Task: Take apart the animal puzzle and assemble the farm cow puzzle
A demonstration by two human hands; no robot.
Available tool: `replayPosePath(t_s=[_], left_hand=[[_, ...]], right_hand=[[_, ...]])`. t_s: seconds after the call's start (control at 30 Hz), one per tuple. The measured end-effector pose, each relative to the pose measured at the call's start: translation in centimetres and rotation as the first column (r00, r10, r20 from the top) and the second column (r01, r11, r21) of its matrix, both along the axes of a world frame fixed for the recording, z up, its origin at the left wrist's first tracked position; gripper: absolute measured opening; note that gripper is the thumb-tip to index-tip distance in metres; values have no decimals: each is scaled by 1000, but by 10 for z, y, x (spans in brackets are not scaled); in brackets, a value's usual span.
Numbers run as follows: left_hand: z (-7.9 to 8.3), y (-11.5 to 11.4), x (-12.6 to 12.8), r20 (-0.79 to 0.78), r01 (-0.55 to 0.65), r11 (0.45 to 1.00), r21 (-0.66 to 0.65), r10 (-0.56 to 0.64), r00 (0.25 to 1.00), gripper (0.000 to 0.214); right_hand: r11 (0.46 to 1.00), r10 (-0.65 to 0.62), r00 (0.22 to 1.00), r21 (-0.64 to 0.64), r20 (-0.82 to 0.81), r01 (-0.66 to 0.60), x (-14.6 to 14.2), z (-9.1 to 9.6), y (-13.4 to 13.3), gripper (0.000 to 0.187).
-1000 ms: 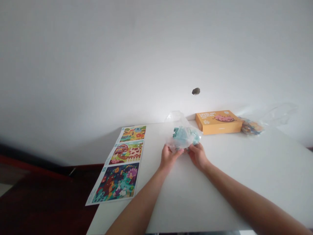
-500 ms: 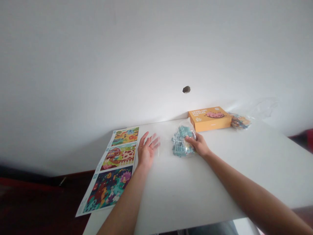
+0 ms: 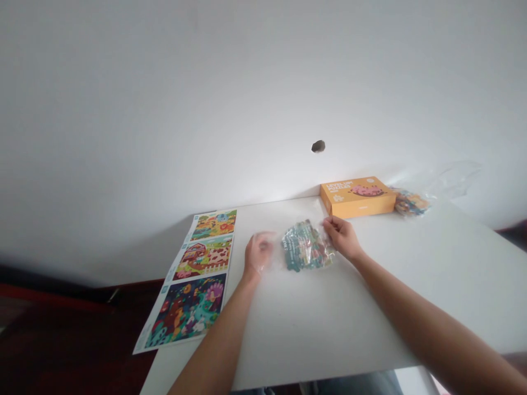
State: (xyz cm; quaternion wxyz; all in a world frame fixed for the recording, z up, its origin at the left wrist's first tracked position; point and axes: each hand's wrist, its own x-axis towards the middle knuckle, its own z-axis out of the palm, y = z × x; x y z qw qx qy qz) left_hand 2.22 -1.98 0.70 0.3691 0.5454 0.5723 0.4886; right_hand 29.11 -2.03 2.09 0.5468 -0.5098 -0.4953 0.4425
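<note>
Behind everything we have the pale wall (image 3: 164,109), which bounds the far side of the white worktop (image 3: 313,329). The printed sheet (image 3: 203,258) lies along our left, its outer edge overhanging the worktop; a brush of our left forearm, which is just beside it, could knock it off. The orange puzzle box (image 3: 358,200) sits near the wall, beyond our right hand (image 3: 342,237), and would probably block a push forward on that side. Beside the box lies a second bag (image 3: 413,203) of pieces, its loose clear end spread to the right. The clear bag (image 3: 307,247) we handle is at mid-worktop, between our hands. Our right fingers are pinched together on its right side; our left hand (image 3: 258,253) is curled at the thin film of its other end, too blurred for us to tell whether that grip is closed. If we tug unevenly, the film could split or slip, and the small teal pieces (image 3: 302,252) inside might scatter, perhaps under the sheet or off the near edge.
</note>
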Motion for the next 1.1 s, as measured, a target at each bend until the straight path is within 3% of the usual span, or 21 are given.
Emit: replayPosePath(t_s=[0.1, 0.2, 0.37, 0.47, 0.57, 0.63, 0.73, 0.83, 0.9, 0.97, 1.03, 1.1], left_hand=[[8, -3, 1, -8, 37, 996, 84, -36, 999, 27], [12, -9, 3, 47, 172, 980, 97, -177, 983, 37], [16, -20, 6, 36, 468, 876, 114, -475, 879, 70], [14, -21, 11, 2, 488, 860, 150, -494, 869, 85], [11, -21, 18, -16, 477, 862, 174, -482, 876, 89], [11, -20, 21, -7, 468, 868, 165, -474, 881, 88], [16, -21, 23, 28, 437, 883, 172, -448, 894, 77], [21, -20, 21, 79, 451, 867, 213, -475, 876, 56], [21, -19, 19, 80, 479, 849, 223, -506, 859, 49], [18, -16, 16, 47, 509, 833, 219, -530, 847, 47], [15, -13, 13, 22, 542, 813, 215, -559, 829, 45], [13, -10, 10, -7, 578, 783, 230, -592, 806, 51]], right_hand=[[1000, -7, 996, -18, -84, 5, -1, 2, -1, 38], [998, 30, 981, -51, -191, -40, -4, 3, -2, 41], [987, 126, 930, -49, -346, -152, -11, 12, -11, 41], [977, 180, 895, -33, -408, -211, -16, 15, -16, 35], [939, 329, 846, 51, -420, -340, -20, 12, -16, 51], [920, 392, 852, 130, -347, -370, -22, 8, -15, 62], [920, 380, 907, 171, -180, -352, -23, 2, -16, 77], [915, 371, 928, 185, -37, -359, -23, 1, -18, 78], [908, 325, 941, 248, 97, -339, -22, 7, -18, 65], [873, 281, 919, 324, 276, -364, -22, 20, -15, 42], [822, 273, 862, 363, 426, -440, -24, 41, -9, 18], [813, 266, 843, 360, 468, -457, -27, 68, -2, 16]])
